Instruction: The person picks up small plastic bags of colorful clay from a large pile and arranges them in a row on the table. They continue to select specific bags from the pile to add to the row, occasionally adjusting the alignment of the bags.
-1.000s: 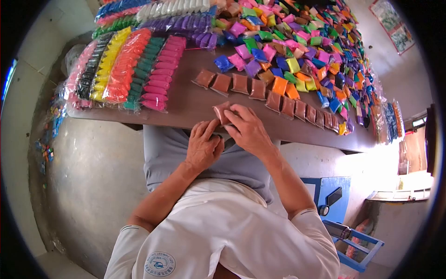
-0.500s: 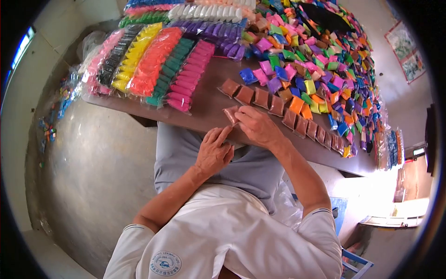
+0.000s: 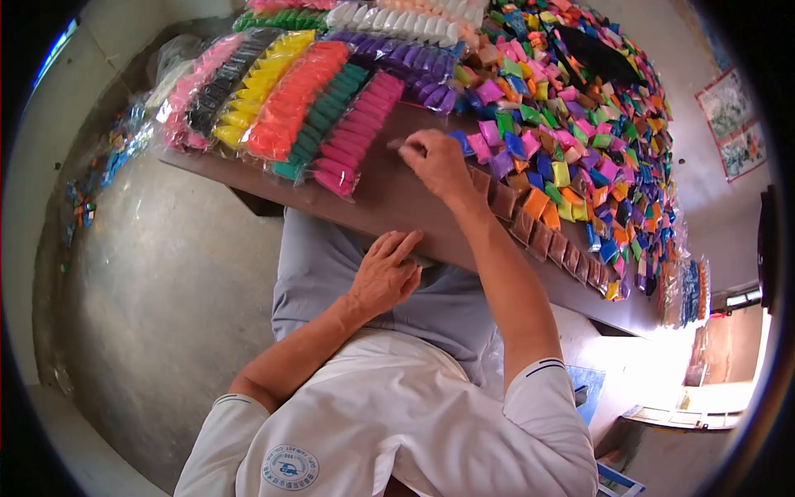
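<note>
My right hand (image 3: 437, 164) is over the table beyond the front edge, fingers curled in a pinch. A blurred edge of a small brown packet (image 3: 402, 149) shows past the fingertips; most of it is hidden. Under and beside the wrist runs a slanting row of brown sealed packets (image 3: 541, 240), its upper end covered by the hand. My left hand (image 3: 387, 269) rests at the table's front edge, index finger stretched out and the others loosely bent, holding nothing.
Clear bags of coloured packets lie at left, including a magenta bag (image 3: 358, 137) and a red bag (image 3: 298, 99). A large heap of mixed coloured packets (image 3: 571, 141) covers the right side. A dark cloth-like thing (image 3: 596, 54) lies on it. The brown table (image 3: 331, 207) ends above my lap.
My right hand has moved up and away from my left hand, taking the brown packet from the front edge to the row's upper end. My left hand stays nearly in place. The view has shifted slightly.
</note>
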### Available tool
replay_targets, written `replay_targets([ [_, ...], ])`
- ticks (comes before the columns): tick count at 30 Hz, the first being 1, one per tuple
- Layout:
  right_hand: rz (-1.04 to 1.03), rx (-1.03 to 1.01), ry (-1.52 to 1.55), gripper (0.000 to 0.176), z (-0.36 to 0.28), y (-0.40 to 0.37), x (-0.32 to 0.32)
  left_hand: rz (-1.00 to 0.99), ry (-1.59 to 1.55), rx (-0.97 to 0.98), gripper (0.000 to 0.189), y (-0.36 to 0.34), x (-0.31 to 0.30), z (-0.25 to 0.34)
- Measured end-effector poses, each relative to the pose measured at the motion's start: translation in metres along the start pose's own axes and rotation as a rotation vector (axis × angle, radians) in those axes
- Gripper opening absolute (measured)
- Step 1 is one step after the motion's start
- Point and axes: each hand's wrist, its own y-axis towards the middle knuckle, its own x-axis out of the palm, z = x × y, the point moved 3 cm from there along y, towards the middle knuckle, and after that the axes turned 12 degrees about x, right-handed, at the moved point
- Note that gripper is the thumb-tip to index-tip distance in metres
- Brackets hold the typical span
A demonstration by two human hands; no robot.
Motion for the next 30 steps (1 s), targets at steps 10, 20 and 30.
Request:
replay_targets([
  [10, 0.036, 0.11, -0.021, 0.022, 0.023, 0.014, -0.062, 0.025, -0.034, 0.005, 0.018, -0.001, -0.002, 0.001],
  [20, -0.048, -0.185, -0.384, 0.046, 0.015, -0.016, 0.035, -0.004, -0.02, 0.028, 0.018, -0.001, 0.0, -0.001],
  [30, -0.065, -0.146, -0.394, 0.054, 0.01, -0.026, 0.029, -0.021, -0.012, 0.02, 0.017, 0.0, -0.003, 0.002],
])
